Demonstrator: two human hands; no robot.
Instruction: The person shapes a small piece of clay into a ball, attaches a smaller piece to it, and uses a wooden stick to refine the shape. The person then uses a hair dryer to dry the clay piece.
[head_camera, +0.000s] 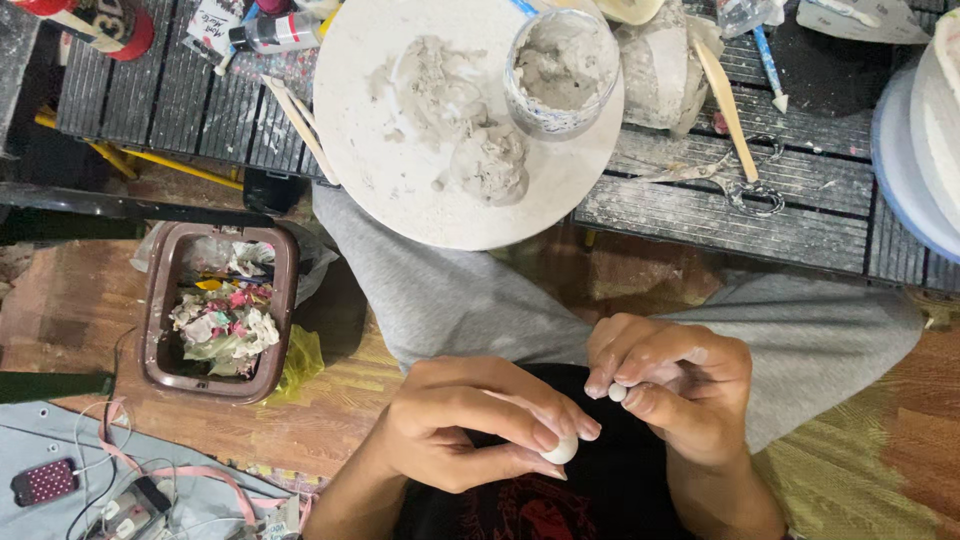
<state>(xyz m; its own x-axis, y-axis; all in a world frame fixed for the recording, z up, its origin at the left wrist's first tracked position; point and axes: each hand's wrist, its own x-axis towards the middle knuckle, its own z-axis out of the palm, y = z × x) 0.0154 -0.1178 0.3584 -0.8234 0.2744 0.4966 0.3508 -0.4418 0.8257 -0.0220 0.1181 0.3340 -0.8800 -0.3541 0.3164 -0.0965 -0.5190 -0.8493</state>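
Below the round white board (400, 190), over the lap, left hand (460, 425) pinches a white clay ball (560, 450) in closed fingertips; right hand (675, 385) pinches a smaller pellet (618, 392). Two pieces shaped, I'd say; grey clay lumps (490, 160) on that board remain unworked.

round board (400, 190): matt, clay-smeared | bin (160, 330) left of it: glossy brown plastic | clay ball (560, 450): smooth white | slatted table (700, 200): dusty
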